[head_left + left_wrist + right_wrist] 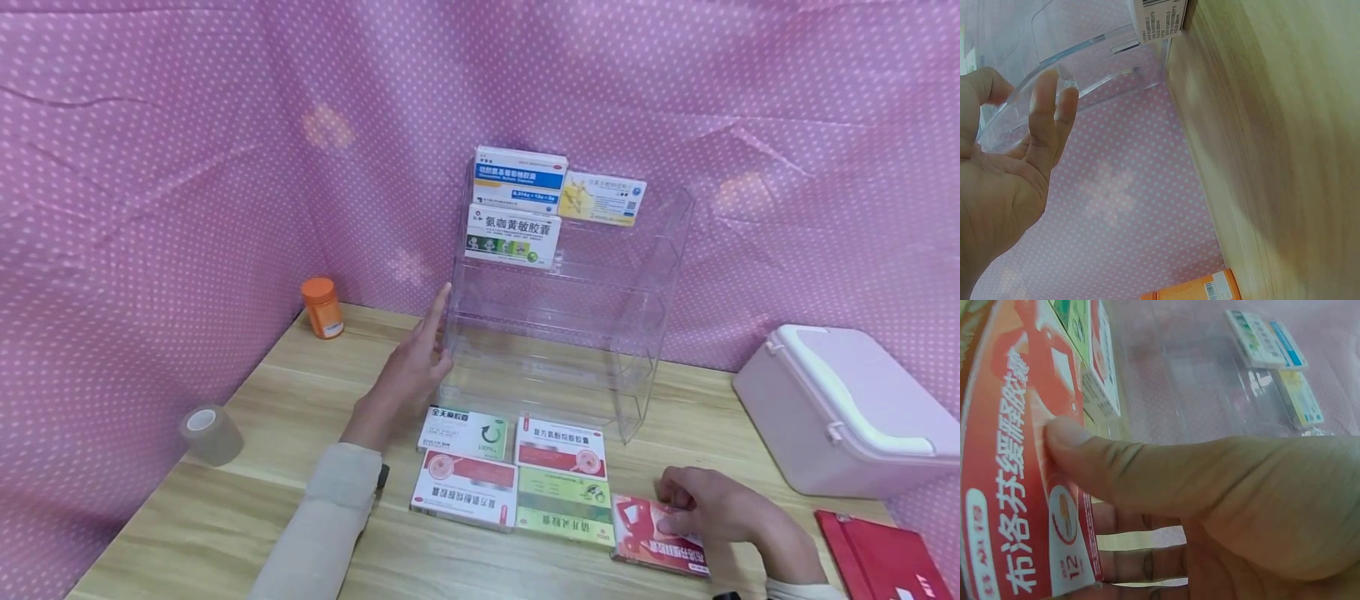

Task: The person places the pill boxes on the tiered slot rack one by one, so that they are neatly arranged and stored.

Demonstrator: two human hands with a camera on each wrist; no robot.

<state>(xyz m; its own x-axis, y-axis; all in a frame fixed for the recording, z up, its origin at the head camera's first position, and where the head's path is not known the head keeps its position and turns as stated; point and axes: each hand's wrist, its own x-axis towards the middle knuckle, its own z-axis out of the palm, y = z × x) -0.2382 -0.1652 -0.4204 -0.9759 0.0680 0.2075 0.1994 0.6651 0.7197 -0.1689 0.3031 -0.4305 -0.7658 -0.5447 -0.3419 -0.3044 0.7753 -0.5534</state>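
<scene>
My left hand [408,360] touches the left side of a clear acrylic display rack [555,369], index finger extended along it. In the left wrist view the fingers and thumb lie about the rack's edge. My right hand [722,506] pinches a red medicine box [643,533] by its right end, thumb on the printed face and fingers at the edge behind. Left of that box lie a green box [564,504], two red-and-white boxes [463,489] and a white box [462,433]. High on the rack stand a blue-and-white box [519,179], a yellow-and-white box [602,198] and a white-and-green box [512,236].
An orange bottle [323,308] and a tan tape roll [213,435] stand on the wooden table [292,408] at left. To the right are a white lidded case [795,417] and a red pouch [881,554]. Pink dotted cloth [225,167] hangs behind.
</scene>
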